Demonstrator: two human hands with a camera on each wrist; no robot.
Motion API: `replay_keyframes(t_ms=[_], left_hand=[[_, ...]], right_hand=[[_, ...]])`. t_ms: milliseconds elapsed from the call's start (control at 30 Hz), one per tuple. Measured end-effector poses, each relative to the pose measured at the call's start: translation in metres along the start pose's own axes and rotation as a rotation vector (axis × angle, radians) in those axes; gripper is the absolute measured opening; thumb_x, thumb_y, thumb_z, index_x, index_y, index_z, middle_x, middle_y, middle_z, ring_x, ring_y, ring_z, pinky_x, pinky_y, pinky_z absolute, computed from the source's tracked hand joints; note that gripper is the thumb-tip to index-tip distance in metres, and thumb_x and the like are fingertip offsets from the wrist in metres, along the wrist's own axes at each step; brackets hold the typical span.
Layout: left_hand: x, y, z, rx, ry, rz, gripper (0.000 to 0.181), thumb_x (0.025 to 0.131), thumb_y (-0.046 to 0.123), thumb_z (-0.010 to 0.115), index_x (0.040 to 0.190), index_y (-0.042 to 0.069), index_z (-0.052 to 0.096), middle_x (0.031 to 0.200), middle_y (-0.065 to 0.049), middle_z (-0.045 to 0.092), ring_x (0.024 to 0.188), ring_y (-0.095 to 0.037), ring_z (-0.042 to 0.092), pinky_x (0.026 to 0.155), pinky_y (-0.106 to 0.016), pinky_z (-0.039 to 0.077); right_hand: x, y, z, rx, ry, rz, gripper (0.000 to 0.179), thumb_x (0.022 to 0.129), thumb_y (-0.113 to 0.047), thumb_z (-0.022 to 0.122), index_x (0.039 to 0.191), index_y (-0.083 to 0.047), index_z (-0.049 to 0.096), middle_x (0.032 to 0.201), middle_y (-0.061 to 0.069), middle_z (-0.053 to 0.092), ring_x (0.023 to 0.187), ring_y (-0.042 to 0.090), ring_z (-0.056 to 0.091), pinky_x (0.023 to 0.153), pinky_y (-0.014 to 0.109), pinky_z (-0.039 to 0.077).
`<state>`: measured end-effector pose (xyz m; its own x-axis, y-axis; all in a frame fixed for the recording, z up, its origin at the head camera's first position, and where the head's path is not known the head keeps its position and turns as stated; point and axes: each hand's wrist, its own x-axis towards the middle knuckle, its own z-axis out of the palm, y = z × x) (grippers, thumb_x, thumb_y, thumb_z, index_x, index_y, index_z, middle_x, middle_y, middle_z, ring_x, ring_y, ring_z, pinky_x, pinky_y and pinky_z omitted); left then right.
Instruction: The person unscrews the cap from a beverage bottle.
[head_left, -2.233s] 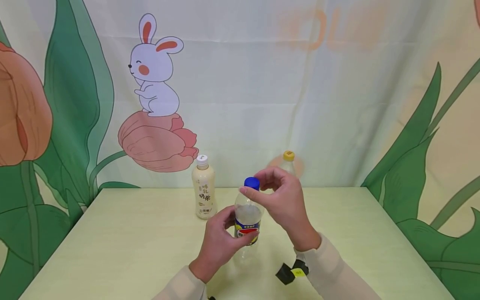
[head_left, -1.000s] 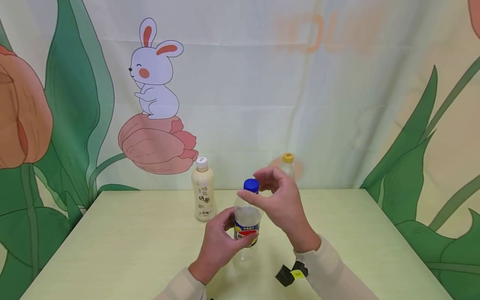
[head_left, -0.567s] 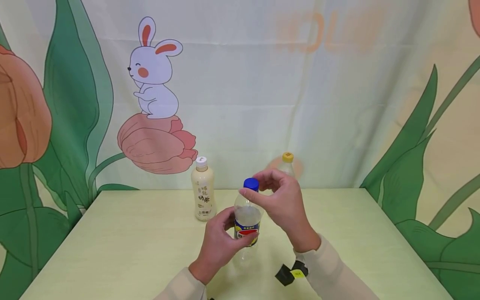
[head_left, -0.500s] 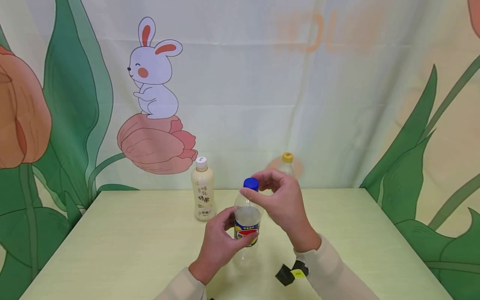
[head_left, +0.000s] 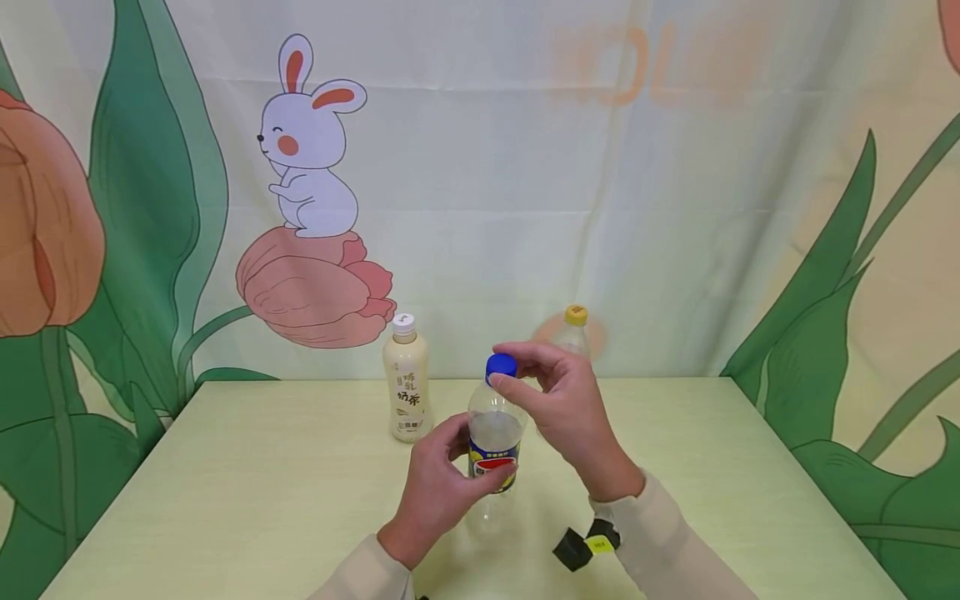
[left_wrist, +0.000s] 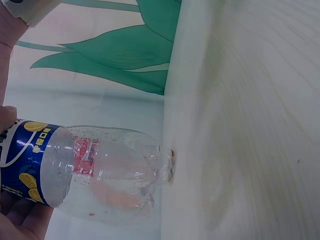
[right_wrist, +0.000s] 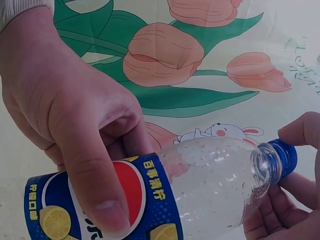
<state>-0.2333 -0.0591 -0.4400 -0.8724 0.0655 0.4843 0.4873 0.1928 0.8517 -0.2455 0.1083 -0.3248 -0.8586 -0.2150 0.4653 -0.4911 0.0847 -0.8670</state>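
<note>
A clear plastic soda bottle (head_left: 497, 429) stands roughly upright in front of me, its blue label (right_wrist: 167, 210) printed with lemons and a red patch. My left hand (head_left: 438, 483) grips it round the label, thumb across the front. Up at the neck, my right hand (head_left: 566, 404) pinches the blue cap (head_left: 501, 364) between thumb and fingers. The cap sits on the neck in the right wrist view. Seen from the left wrist, the bottle's clear base (left_wrist: 167, 166) is close to the tabletop, and no drink shows inside.
Behind to the left stands a milk tea bottle (head_left: 407, 387) with a white cap. A yellow-capped bottle (head_left: 574, 335) is partly hidden behind my right hand. The pale table (head_left: 262, 492) ends at a printed curtain (head_left: 465, 208). A black wrist device (head_left: 573, 548) hangs under the right sleeve.
The right hand's fingers have shifted left over the cap and the thumb slightly right, closing round it. My left hand and the soda bottle have kept their place.
</note>
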Motion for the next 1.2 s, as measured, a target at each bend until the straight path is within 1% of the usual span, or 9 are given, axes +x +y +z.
replay_keyframes(t_ms=[233, 367, 433, 500, 600, 733, 933, 1067, 1200], left_hand=[[0.000, 0.000, 0.000, -0.002, -0.004, -0.002, 0.055, 0.075, 0.025, 0.093, 0.123, 0.020, 0.066, 0.114, 0.005, 0.073, 0.101, -0.013, 0.073, 0.090, -0.025, 0.060], [-0.001, 0.000, 0.000, 0.004, -0.007, -0.013, 0.056, 0.075, 0.025, 0.093, 0.123, 0.021, 0.066, 0.115, 0.006, 0.072, 0.101, -0.012, 0.073, 0.091, -0.024, 0.059], [-0.001, 0.000, 0.000, 0.007, -0.009, -0.019, 0.056, 0.075, 0.026, 0.093, 0.124, 0.021, 0.066, 0.116, 0.007, 0.072, 0.102, -0.012, 0.073, 0.092, -0.024, 0.059], [-0.001, 0.000, 0.000, 0.010, -0.012, -0.025, 0.056, 0.076, 0.027, 0.093, 0.124, 0.022, 0.065, 0.116, 0.008, 0.072, 0.103, -0.012, 0.073, 0.092, -0.025, 0.059], [0.000, 0.001, 0.000, 0.012, -0.013, -0.029, 0.056, 0.076, 0.027, 0.093, 0.125, 0.023, 0.065, 0.117, 0.009, 0.072, 0.103, -0.011, 0.073, 0.093, -0.026, 0.059], [0.000, 0.002, 0.000, 0.010, -0.012, -0.030, 0.056, 0.076, 0.027, 0.093, 0.124, 0.023, 0.065, 0.117, 0.009, 0.072, 0.103, -0.011, 0.073, 0.093, -0.025, 0.059], [0.000, 0.001, 0.000, 0.000, -0.009, -0.024, 0.054, 0.076, 0.025, 0.093, 0.122, 0.021, 0.066, 0.115, 0.007, 0.072, 0.102, -0.011, 0.073, 0.092, -0.023, 0.059], [0.000, 0.000, 0.000, -0.005, -0.012, -0.023, 0.054, 0.075, 0.024, 0.093, 0.122, 0.021, 0.066, 0.115, 0.006, 0.072, 0.101, -0.012, 0.073, 0.092, -0.024, 0.059], [0.000, -0.001, 0.000, -0.005, -0.014, -0.027, 0.055, 0.075, 0.025, 0.093, 0.123, 0.021, 0.066, 0.116, 0.006, 0.072, 0.101, -0.012, 0.073, 0.092, -0.025, 0.060]], right_hand=[[0.000, 0.001, -0.002, 0.005, -0.033, 0.013, 0.032, 0.092, -0.008, 0.075, 0.124, -0.005, 0.072, 0.111, 0.014, 0.071, 0.097, 0.020, 0.065, 0.093, 0.028, 0.054], [0.001, -0.001, -0.002, -0.035, -0.019, 0.033, 0.037, 0.089, -0.013, 0.080, 0.124, -0.010, 0.072, 0.111, 0.010, 0.071, 0.098, 0.023, 0.065, 0.092, 0.032, 0.055], [0.001, -0.002, -0.002, -0.074, 0.010, 0.052, 0.038, 0.085, -0.019, 0.085, 0.120, -0.013, 0.072, 0.109, 0.007, 0.070, 0.096, 0.024, 0.066, 0.090, 0.037, 0.055], [0.001, -0.004, -0.002, -0.116, 0.047, 0.076, 0.039, 0.080, -0.025, 0.089, 0.113, -0.015, 0.071, 0.104, 0.004, 0.070, 0.091, 0.024, 0.065, 0.085, 0.039, 0.056], [0.001, -0.006, 0.000, -0.163, 0.102, 0.086, 0.039, 0.074, -0.029, 0.094, 0.102, -0.015, 0.070, 0.096, 0.004, 0.069, 0.084, 0.025, 0.064, 0.078, 0.037, 0.056], [0.001, -0.009, 0.001, -0.183, 0.129, 0.075, 0.037, 0.073, -0.029, 0.095, 0.097, -0.014, 0.071, 0.092, 0.004, 0.071, 0.080, 0.024, 0.066, 0.073, 0.033, 0.056], [0.001, -0.011, -0.001, -0.174, 0.104, 0.075, 0.032, 0.075, -0.028, 0.093, 0.100, -0.015, 0.076, 0.092, 0.002, 0.075, 0.082, 0.022, 0.068, 0.075, 0.033, 0.057], [0.001, -0.010, -0.003, -0.154, 0.068, 0.076, 0.030, 0.079, -0.026, 0.090, 0.104, -0.016, 0.078, 0.095, 0.003, 0.076, 0.086, 0.023, 0.068, 0.077, 0.035, 0.058], [0.002, -0.010, -0.005, -0.140, 0.039, 0.085, 0.031, 0.081, -0.023, 0.088, 0.110, -0.015, 0.079, 0.098, 0.004, 0.076, 0.088, 0.024, 0.068, 0.076, 0.033, 0.058]])
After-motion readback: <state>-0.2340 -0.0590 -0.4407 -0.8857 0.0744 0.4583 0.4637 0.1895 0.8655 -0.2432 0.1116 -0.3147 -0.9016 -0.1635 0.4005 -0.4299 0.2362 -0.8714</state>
